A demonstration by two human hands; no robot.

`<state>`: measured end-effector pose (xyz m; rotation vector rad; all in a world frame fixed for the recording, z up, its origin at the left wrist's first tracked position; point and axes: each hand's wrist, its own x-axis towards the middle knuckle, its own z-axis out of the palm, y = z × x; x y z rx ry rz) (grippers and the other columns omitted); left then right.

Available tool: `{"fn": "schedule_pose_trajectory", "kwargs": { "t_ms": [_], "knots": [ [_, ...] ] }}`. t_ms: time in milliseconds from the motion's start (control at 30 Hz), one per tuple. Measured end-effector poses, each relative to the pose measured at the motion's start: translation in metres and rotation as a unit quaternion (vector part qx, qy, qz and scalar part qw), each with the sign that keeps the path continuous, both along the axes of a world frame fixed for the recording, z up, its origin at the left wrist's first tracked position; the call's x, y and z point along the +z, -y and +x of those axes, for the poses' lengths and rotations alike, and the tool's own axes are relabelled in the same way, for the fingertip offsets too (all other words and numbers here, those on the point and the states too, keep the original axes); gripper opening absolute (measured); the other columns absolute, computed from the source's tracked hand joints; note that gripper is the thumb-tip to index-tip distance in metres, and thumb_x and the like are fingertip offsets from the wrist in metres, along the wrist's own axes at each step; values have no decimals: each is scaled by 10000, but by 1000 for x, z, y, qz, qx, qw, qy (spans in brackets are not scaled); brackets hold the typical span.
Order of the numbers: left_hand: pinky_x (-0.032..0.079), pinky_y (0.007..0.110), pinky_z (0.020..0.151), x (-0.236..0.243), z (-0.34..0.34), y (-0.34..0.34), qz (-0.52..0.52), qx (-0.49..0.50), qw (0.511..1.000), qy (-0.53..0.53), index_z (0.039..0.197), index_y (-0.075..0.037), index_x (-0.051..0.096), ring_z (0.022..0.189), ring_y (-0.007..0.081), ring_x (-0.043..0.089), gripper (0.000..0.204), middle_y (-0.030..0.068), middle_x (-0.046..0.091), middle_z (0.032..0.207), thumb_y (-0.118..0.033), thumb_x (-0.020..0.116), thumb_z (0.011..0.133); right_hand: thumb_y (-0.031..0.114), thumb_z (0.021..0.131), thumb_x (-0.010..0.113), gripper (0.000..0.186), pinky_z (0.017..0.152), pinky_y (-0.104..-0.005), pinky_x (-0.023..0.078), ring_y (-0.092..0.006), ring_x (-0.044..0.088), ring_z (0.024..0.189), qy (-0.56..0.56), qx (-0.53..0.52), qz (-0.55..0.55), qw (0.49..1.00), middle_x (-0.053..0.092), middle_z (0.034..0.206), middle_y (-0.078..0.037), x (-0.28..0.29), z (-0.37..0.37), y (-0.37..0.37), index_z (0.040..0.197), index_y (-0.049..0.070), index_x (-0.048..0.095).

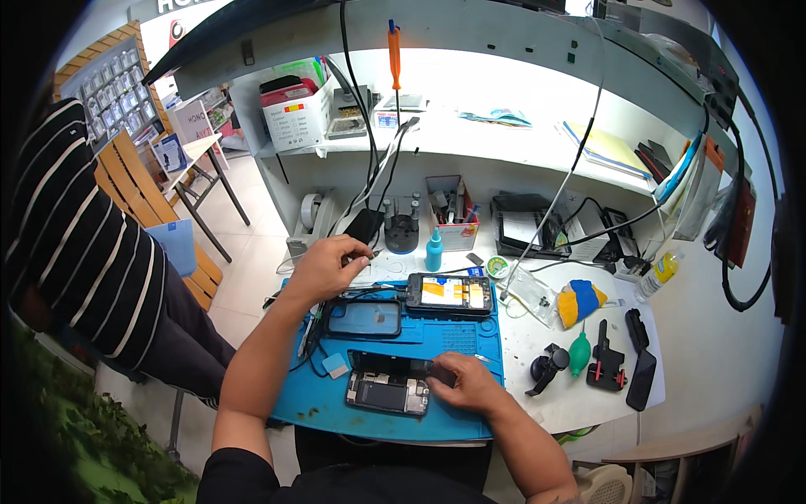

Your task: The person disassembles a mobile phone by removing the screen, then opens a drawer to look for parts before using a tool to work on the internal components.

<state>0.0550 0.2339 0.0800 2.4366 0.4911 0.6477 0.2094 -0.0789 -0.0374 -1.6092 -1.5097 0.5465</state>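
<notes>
An opened phone [388, 396] lies on the blue repair mat [453, 403] in front of me, its inner parts showing. Its dark screen panel [390, 364] stands tilted up along the far edge. My right hand [464, 382] grips the phone and panel at their right end, fingers closed. Farther off on the left, my left hand [329, 267] hovers above the mat's back edge, thumb and fingers pinched together. What they hold, if anything, is too small to name. Beyond the opened phone are a blue-tinted phone case [363, 319] and a second phone with a lit screen [449, 294].
Behind the mat stand a blue bottle [434, 250], a black round tool holder [402, 228] and a box of tools [453, 220]. On the right lie a green air blower [579, 353] and a phone holder [606, 363]. Cables hang from the shelf. A person in stripes [101, 235] stands left.
</notes>
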Motion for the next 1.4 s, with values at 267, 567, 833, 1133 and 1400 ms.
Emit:
{"fn": "schedule_pose_trajectory", "kwargs": {
  "t_ms": [267, 567, 833, 1133, 1400],
  "knots": [
    [534, 346, 719, -9, -1, -1, 4, 3, 1000, -26, 1205, -33, 813, 749, 188, 656, 269, 108, 778, 1018, -127, 791, 954, 134, 925, 798, 212, 667, -400, 555, -287, 683, 723, -29, -5, 6, 1000, 684, 875, -140, 7, -3, 3, 1094, 22, 738],
    [611, 432, 926, -8, 11, -50, 19, 28, 998, -53, 1242, -63, 799, 1043, 327, 794, 269, 155, 823, 1149, -133, 714, 997, 135, 906, 840, 235, 656, -355, 536, -248, 686, 726, -17, -16, -5, 1000, 702, 874, -127, 4, -3, -5, 1061, 5, 721],
    [616, 394, 819, -8, -27, -73, 54, 99, 955, -275, 1119, -62, 847, 901, 255, 801, 275, 115, 828, 976, -189, 849, 874, 117, 895, 838, 219, 688, -359, 558, -251, 696, 750, -52, -24, -48, 997, 698, 880, -116, 10, -5, -1, 1051, 6, 731],
    [618, 437, 909, -19, -33, -57, 141, 164, 932, -292, 1074, -81, 850, 1016, 316, 796, 352, 129, 837, 1060, -284, 916, 793, 112, 897, 824, 223, 650, -369, 543, -263, 684, 719, -38, -4, -1, 999, 682, 860, -126, 5, -3, -5, 1071, 3, 735],
    [608, 369, 844, 44, 45, 4, 47, -72, 996, -23, 1088, -28, 826, 900, 298, 783, 190, 155, 814, 1002, -141, 826, 935, 152, 918, 808, 259, 645, -380, 557, -284, 689, 708, 7, 1, 60, 998, 695, 877, -147, -12, 1, -5, 1127, 18, 730]
  ]
}}
